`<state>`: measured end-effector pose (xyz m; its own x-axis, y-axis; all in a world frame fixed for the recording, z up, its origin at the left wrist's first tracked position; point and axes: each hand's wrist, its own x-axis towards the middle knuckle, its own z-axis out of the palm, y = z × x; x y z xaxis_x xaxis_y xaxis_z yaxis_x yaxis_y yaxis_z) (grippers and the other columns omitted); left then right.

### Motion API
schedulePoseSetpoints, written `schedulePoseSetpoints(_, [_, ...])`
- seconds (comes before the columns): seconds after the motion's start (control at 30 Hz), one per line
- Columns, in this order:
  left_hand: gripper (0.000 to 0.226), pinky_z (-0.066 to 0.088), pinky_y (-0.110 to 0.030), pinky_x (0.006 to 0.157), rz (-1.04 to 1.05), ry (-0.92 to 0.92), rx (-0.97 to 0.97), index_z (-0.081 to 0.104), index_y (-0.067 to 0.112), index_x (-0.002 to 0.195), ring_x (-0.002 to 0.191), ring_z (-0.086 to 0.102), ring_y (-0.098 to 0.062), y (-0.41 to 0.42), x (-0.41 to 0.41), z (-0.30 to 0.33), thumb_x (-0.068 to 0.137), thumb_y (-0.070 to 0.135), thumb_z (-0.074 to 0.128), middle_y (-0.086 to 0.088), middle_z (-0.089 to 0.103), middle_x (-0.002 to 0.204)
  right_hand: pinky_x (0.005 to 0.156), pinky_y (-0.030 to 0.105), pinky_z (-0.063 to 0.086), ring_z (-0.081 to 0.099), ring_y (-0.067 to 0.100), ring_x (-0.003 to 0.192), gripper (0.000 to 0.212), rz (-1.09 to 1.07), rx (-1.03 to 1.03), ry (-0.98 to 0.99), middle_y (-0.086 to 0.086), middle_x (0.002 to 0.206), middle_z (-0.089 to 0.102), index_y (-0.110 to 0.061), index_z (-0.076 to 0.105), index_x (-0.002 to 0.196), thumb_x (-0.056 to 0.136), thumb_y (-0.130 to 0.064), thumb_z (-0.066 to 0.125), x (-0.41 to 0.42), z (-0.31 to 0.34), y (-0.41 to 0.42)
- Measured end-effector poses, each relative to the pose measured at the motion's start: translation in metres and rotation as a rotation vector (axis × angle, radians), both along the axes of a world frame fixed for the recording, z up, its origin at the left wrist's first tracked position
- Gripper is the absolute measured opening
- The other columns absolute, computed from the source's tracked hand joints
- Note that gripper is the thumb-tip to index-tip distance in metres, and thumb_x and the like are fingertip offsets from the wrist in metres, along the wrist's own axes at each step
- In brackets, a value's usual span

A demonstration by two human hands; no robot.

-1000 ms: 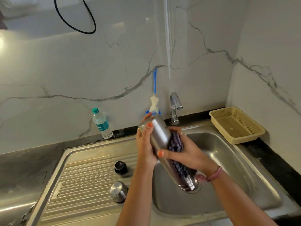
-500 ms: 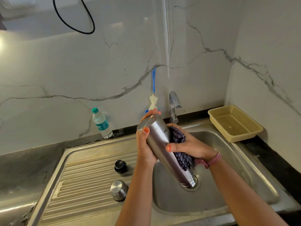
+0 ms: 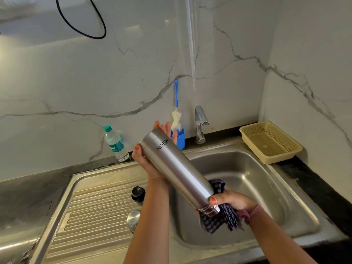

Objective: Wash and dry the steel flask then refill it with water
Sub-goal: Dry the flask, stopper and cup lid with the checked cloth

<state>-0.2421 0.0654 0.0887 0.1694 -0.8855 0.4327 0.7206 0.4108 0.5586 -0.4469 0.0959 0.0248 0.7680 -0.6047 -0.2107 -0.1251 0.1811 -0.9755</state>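
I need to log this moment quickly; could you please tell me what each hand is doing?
Left hand: grips the base end of the cylindrical steel flask.
Right hand: grips the dark checked cloth round the flask's neck.

Counted: 1 steel flask [image 3: 177, 168], 2 hands, left [image 3: 150, 161] and right [image 3: 231, 201], 1 checked cloth [image 3: 219, 220], 1 plastic water bottle [image 3: 115, 142], 1 tap [image 3: 200, 123], 1 bottle brush [image 3: 176, 113], 1 yellow basket [image 3: 270, 142], 2 caps [image 3: 138, 194] on the draining board.
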Motion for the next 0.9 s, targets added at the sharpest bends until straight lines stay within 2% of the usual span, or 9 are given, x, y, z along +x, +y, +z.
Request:
schedulePoseSetpoints(0.13, [0.069,0.029,-0.048,0.112,0.095,-0.087,0.164,0.071,0.018,0.115,0.119,0.061,-0.019,0.004,-0.002,-0.003,0.064,0.065,0.075,-0.001,0.071,0.111,0.090,0.021,0.050,0.068,0.012,0.102,0.084,-0.036,-0.045,-0.001,-0.004,0.103,0.074,-0.015,0.062,0.113,0.048,-0.064,0.084,0.002,0.012,0.000])
schedulePoseSetpoints(0.23, [0.054,0.048,-0.040,0.084,0.211,-0.115,0.334,0.073,0.017,0.106,0.095,0.066,-0.020,0.009,0.002,-0.003,0.074,0.059,0.065,-0.003,0.072,0.102,0.089,0.035,0.053,0.066,0.024,0.103,0.083,-0.048,-0.163,0.085,0.007,0.111,0.070,-0.014,0.057,0.123,0.054,-0.049,0.089,0.005,0.025,-0.006])
schedulePoseSetpoints(0.3, [0.070,0.050,-0.038,0.077,0.298,-0.072,0.461,0.065,0.009,0.118,0.090,0.061,-0.028,0.011,0.006,-0.004,0.070,0.060,0.065,-0.008,0.068,0.098,0.091,0.034,0.054,0.065,0.016,0.103,0.097,-0.073,-0.245,0.253,0.000,0.116,0.065,-0.021,0.046,0.133,0.049,-0.043,0.091,0.005,0.031,-0.010])
schedulePoseSetpoints(0.37, [0.073,0.052,-0.043,0.081,0.388,-0.013,0.561,0.063,0.009,0.120,0.093,0.060,-0.031,0.012,0.008,-0.005,0.067,0.060,0.070,-0.010,0.064,0.097,0.086,0.024,0.053,0.061,0.005,0.100,0.097,-0.161,-0.359,0.367,-0.010,0.114,0.060,-0.032,0.039,0.131,0.050,-0.039,0.093,0.009,0.036,-0.009])
schedulePoseSetpoints(0.43, [0.043,0.053,-0.045,0.086,0.459,0.048,0.642,0.065,0.021,0.104,0.094,0.062,-0.028,0.015,0.006,-0.004,0.076,0.053,0.071,-0.007,0.065,0.091,0.080,0.016,0.048,0.058,0.002,0.096,0.090,-0.255,-0.540,0.419,-0.017,0.111,0.055,-0.038,0.035,0.127,0.056,-0.039,0.090,0.018,0.037,-0.005])
schedulePoseSetpoints(0.5, [0.021,0.054,-0.046,0.088,0.503,0.095,0.655,0.062,0.028,0.096,0.094,0.063,-0.027,0.016,0.004,-0.004,0.086,0.046,0.067,-0.004,0.065,0.090,0.081,0.018,0.048,0.057,0.003,0.096,0.086,-0.323,-0.647,0.461,-0.017,0.111,0.054,-0.039,0.034,0.129,0.060,-0.039,0.085,0.024,0.028,-0.009])
schedulePoseSetpoints(0.6, [0.025,0.053,-0.050,0.092,0.443,0.048,0.644,0.062,0.030,0.102,0.096,0.064,-0.027,0.018,0.009,-0.006,0.083,0.042,0.070,-0.007,0.065,0.099,0.084,0.021,0.052,0.059,0.004,0.096,0.080,-0.332,-0.618,0.419,-0.016,0.111,0.058,-0.041,0.038,0.124,0.059,-0.035,0.084,0.026,0.013,-0.014])
schedulePoseSetpoints(0.73, [0.058,0.055,-0.039,0.089,0.288,-0.284,0.626,0.057,0.022,0.117,0.101,0.060,-0.021,0.020,0.038,0.006,0.068,0.037,0.085,-0.007,0.058,0.114,0.086,0.021,0.051,0.061,0.003,0.099,0.079,-0.370,-0.493,0.271,-0.013,0.109,0.062,-0.040,0.046,0.118,0.051,-0.034,0.088,0.021,-0.005,-0.020])
schedulePoseSetpoints(0.9, [0.069,0.055,-0.029,0.081,0.056,-1.049,0.640,0.056,0.024,0.119,0.103,0.064,-0.017,0.028,0.101,0.031,0.059,0.036,0.087,0.004,0.065,0.108,0.082,0.013,0.049,0.061,0.000,0.100,0.076,-0.308,-0.548,0.267,-0.014,0.109,0.061,-0.039,0.049,0.117,0.056,-0.017,0.089,0.018,-0.004,-0.033])
